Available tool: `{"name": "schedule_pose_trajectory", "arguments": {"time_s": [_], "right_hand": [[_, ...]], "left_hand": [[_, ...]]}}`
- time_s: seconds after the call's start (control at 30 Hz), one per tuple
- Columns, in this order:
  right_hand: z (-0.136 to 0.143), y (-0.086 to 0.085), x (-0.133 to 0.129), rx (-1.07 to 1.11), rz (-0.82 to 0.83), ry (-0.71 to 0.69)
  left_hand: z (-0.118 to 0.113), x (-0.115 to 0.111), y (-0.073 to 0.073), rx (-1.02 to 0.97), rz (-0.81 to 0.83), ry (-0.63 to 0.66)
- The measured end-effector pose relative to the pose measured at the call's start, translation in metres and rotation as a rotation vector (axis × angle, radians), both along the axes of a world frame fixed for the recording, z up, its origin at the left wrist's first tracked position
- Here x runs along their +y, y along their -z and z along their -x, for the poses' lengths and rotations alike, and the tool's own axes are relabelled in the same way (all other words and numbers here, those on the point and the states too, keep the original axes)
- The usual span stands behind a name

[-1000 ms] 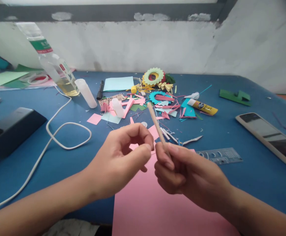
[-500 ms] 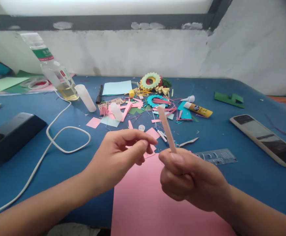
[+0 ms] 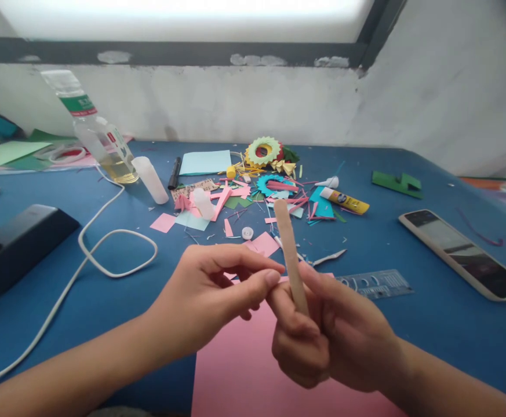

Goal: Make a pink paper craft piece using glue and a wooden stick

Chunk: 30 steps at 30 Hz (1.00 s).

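A flat tan stick [image 3: 289, 249] stands nearly upright in my right hand [image 3: 322, 330], whose fingers are wrapped round its lower end. My left hand [image 3: 222, 286] is beside it, thumb and forefinger close together at the right hand's knuckle; whether anything lies between those fingertips is too small to tell. Beneath both hands lies a large pink sheet [image 3: 244, 370], partly covered by them. Just beyond are scissors [image 3: 328, 257] with a silver blade and a clear plastic ruler [image 3: 377, 284].
Paper scraps [image 3: 222, 202], a glue tube [image 3: 346, 201] and paper rings [image 3: 264, 152] lie behind the hands. A bottle [image 3: 109, 145], white cable [image 3: 68, 289] and dark box [image 3: 22, 246] are left. A phone [image 3: 463, 255] and green piece [image 3: 396, 183] are right.
My right hand has turned and lowered, so the stick shows its broad face. My left hand has moved right and down, up to the right hand. The view has tilted slightly.
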State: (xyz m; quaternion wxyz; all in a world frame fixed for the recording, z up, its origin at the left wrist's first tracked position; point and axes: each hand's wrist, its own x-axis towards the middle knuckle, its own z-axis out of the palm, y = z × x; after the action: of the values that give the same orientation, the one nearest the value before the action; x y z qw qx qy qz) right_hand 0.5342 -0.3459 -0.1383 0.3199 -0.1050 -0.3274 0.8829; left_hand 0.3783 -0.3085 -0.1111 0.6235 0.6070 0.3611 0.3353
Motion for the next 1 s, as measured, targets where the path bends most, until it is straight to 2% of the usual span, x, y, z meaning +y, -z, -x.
{"name": "schedule_pose_trajectory", "arguments": {"time_s": [0.27, 0.67, 1.0], "right_hand": [[0.0017, -0.0003, -0.0069, -0.069, -0.110, 0.064], [0.0073, 0.0083, -0.0091, -0.172, -0.164, 0.145], [0.0060, 0.0054, -0.0103, -0.218, -0.147, 0.149]], "left_hand": [[-0.0005, -0.0001, -0.0014, 0.040, -0.133, -0.039], [0.0044, 0.0018, -0.0048, 0.145, -0.363, -0.060], [0.0030, 0.0005, -0.0031, 0.109, -0.390, -0.076]]}}
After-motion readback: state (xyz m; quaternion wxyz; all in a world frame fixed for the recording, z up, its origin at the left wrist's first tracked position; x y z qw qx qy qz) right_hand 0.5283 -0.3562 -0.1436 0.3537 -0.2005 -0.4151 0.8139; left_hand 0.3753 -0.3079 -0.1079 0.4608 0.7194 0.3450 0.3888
